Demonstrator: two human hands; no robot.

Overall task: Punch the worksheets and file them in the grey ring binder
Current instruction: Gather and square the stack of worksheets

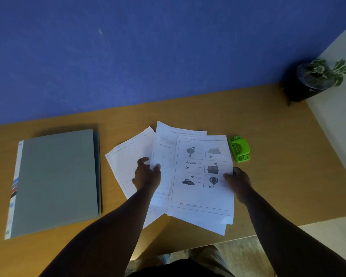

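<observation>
On the smooth wooden desk (268,120), between the flat grey ring binder (56,182) and the green plastic punch (239,149), I see my left hand (147,174) and right hand (238,179) pinching the fanned white paper worksheets (200,176) with curled fingers.

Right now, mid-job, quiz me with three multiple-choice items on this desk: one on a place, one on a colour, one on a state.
1. Where does the hole punch lie?
A. right of the worksheets
B. on the binder
C. beside the plant

2. What colour is the hole punch?
A. red
B. green
C. black

3. What state is the grey ring binder in?
A. open, rings showing
B. standing upright
C. closed, lying flat

Answers:
1 A, it sits on the desk just past the sheets' right edge.
2 B, its body is bright green.
3 C, only the flat cover shows, left of the left hand; the right hand grips the sheets.
</observation>
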